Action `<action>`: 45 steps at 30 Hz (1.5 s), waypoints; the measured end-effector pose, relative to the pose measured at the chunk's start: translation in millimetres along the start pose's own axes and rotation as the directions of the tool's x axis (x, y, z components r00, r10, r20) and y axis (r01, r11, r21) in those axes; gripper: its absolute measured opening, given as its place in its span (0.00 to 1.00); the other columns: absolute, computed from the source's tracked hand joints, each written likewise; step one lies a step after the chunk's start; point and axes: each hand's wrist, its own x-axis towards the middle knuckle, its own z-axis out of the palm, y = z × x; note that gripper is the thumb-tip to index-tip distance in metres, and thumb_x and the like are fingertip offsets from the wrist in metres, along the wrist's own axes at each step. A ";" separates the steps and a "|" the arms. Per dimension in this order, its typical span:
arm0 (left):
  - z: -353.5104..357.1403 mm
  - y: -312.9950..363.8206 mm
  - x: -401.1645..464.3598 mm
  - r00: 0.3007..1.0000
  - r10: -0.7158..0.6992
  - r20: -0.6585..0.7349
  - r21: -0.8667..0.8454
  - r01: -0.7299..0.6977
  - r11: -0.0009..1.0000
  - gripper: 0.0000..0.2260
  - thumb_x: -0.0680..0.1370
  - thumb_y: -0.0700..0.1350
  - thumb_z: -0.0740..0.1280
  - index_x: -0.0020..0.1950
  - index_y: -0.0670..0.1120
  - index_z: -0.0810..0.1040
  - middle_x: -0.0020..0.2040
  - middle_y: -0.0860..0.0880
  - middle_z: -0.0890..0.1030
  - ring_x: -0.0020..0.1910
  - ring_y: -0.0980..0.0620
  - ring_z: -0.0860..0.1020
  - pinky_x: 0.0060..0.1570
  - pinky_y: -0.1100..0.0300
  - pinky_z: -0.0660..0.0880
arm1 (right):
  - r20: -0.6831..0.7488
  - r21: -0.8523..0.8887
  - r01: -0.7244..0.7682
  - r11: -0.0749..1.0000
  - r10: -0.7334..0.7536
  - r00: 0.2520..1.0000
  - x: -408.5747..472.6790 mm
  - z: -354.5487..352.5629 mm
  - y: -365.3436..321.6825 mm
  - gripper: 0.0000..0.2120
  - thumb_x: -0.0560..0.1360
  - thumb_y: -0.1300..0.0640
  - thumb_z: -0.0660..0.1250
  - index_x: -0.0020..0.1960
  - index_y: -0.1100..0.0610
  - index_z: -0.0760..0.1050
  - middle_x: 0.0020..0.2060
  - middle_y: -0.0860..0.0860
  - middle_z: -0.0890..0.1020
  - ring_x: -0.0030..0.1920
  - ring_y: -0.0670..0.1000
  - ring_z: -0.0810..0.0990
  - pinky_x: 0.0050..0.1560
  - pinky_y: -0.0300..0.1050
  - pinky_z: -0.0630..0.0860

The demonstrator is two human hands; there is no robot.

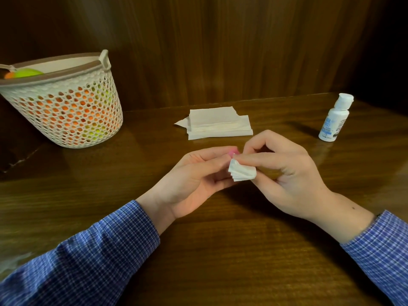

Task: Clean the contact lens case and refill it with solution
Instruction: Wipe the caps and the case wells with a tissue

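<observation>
Fingers of the right hand [284, 171] pinch a folded tissue [242, 171] against the pink lens case [298, 152], gripped just beside by the left hand [198, 175]. Wiping seems underway; refilling next calls for the solution bottle [334, 119], well beyond the right fingers.

A pink contact lens case [298, 152] — mostly hidden, only a sliver showing — sits beside a folded white tissue [242, 171] above the table. The white solution bottle [333, 120] stands upright, cap closed, at the far right — well apart.

Dark wood table [220, 250]: mesh basket [72, 111], tissue stack [218, 125], solution bottle [334, 120]
</observation>
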 end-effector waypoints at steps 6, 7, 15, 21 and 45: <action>1.9 3.0 -0.7 0.999 -0.042 0.032 -0.008 0.042 0.999 0.17 0.80 0.42 0.68 0.68 0.39 0.80 0.68 0.38 0.80 0.68 0.41 0.77 0.68 0.47 0.76 | 0.003 0.012 0.007 1.000 -0.007 1.000 0.2 -2.0 -0.8 0.11 0.76 0.62 0.74 0.58 0.59 0.85 0.48 0.53 0.82 0.49 0.50 0.81 0.46 0.39 0.78; 2.2 3.1 -0.5 0.999 -0.038 0.034 -0.022 0.038 0.999 0.17 0.80 0.42 0.67 0.68 0.39 0.80 0.68 0.37 0.79 0.69 0.41 0.76 0.68 0.47 0.76 | -0.011 0.007 0.003 1.000 -0.002 1.000 0.4 -2.1 -1.1 0.11 0.76 0.63 0.75 0.58 0.59 0.85 0.48 0.53 0.82 0.48 0.50 0.81 0.46 0.39 0.78; 7.7 0.7 -3.7 0.974 0.187 -0.127 0.266 -0.148 0.952 0.18 0.74 0.44 0.72 0.63 0.42 0.83 0.59 0.41 0.86 0.62 0.39 0.82 0.66 0.39 0.77 | -0.013 0.019 -0.203 0.979 0.204 0.979 2.6 1.1 -6.0 0.08 0.75 0.50 0.71 0.53 0.48 0.85 0.46 0.41 0.84 0.49 0.45 0.83 0.47 0.33 0.79; 12.1 -3.7 -5.9 0.884 0.445 -0.145 0.592 -0.283 0.754 0.15 0.76 0.36 0.74 0.58 0.53 0.84 0.52 0.52 0.88 0.49 0.50 0.87 0.48 0.59 0.84 | 0.280 0.482 -0.643 0.595 0.591 0.757 5.7 1.4 -5.2 0.08 0.73 0.49 0.74 0.48 0.50 0.88 0.43 0.48 0.88 0.43 0.46 0.84 0.42 0.39 0.80; 8.6 11.3 -3.9 0.993 -0.013 -0.116 0.175 0.033 0.984 0.20 0.74 0.45 0.70 0.64 0.36 0.81 0.57 0.37 0.84 0.54 0.44 0.82 0.54 0.54 0.82 | 0.117 0.121 -0.245 0.962 0.231 0.966 4.2 -0.2 -2.2 0.06 0.78 0.58 0.70 0.52 0.57 0.83 0.44 0.47 0.82 0.47 0.52 0.80 0.45 0.43 0.78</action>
